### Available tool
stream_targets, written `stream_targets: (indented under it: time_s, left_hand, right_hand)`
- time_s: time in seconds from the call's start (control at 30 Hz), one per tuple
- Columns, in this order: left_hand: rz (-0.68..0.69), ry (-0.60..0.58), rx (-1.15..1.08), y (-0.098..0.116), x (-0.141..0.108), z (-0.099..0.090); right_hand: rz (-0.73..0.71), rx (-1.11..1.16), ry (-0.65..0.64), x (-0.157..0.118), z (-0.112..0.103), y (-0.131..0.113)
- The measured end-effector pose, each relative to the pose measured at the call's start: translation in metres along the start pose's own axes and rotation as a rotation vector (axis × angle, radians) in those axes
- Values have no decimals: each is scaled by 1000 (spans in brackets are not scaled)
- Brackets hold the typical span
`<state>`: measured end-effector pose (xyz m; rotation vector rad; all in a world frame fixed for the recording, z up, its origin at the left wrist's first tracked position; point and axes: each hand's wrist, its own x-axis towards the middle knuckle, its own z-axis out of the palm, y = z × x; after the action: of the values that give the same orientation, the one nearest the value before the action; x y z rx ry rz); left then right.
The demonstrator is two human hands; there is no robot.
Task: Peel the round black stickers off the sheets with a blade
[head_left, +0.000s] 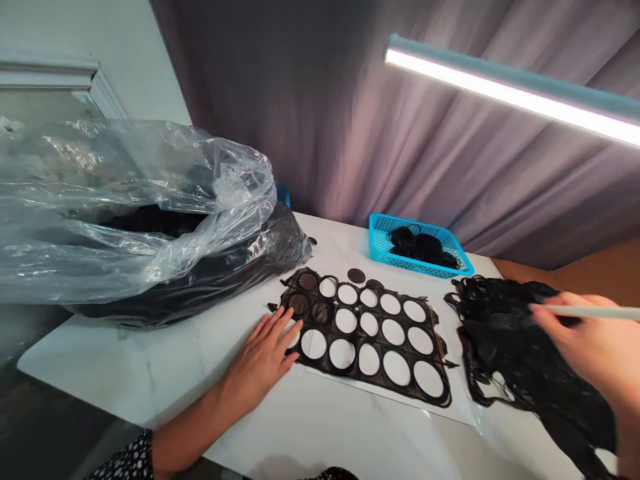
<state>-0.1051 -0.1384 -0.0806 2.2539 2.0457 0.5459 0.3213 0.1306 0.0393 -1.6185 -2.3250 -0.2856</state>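
My left hand (267,357) lies flat, fingers spread, on the left end of a thin black sheet (357,343) with rows of round holes. A few black discs still fill holes at that end, one of them (321,312) near my fingertips. Loose dark discs, such as this one (356,275), sit just behind the sheet. On the right, my right hand (593,347) is closed around a slim white stick (595,311), whose kind I cannot make out. That hand is over a heap of black rubbery scraps (505,333); its fingertips are slightly blurred.
A blue perforated basket (375,247) with black rings and pieces stands at the back. To the left bulges a big clear plastic bag (210,193) with black material inside. White paper (457,413) lies under the sheet. A tube lamp (500,87) hangs above the white table (200,353).
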Motion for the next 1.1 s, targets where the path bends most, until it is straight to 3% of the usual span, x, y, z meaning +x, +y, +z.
stream_targets:
  time_s: [0.1, 0.2, 0.27, 0.33, 0.47, 0.8, 0.9, 1.0, 1.1]
  left_hand:
    - [-12, 26, -20, 6, 8, 1]
    - [1, 7, -42, 12, 13, 7]
    - [1, -18, -40, 15, 13, 10]
    - [0, -27, -42, 16, 11, 11]
    - [-2, -31, -73, 16, 8, 9]
    - [-12, -77, -70, 17, 10, 9]
    - [-17, -76, -78, 18, 11, 6]
    - [-21, -61, -94, 19, 10, 4]
    - [-26, -54, -96, 20, 9, 4]
  right_hand:
    - [-216, 353, -198, 14, 14, -97]
    - [-458, 783, -431, 12, 42, -193]
    - [-516, 949, -574, 3, 64, -236]
    - [-523, 1046, -701, -5, 83, -258]
    - [-470, 1103, -838, -15, 104, -265]
    - [-571, 1042, -802, -14, 97, -265]
    - [-644, 947, -714, -24, 94, -268]
    - [-846, 759, -567, -37, 89, -272]
    - [-947, 574, -452, -29, 84, -269]
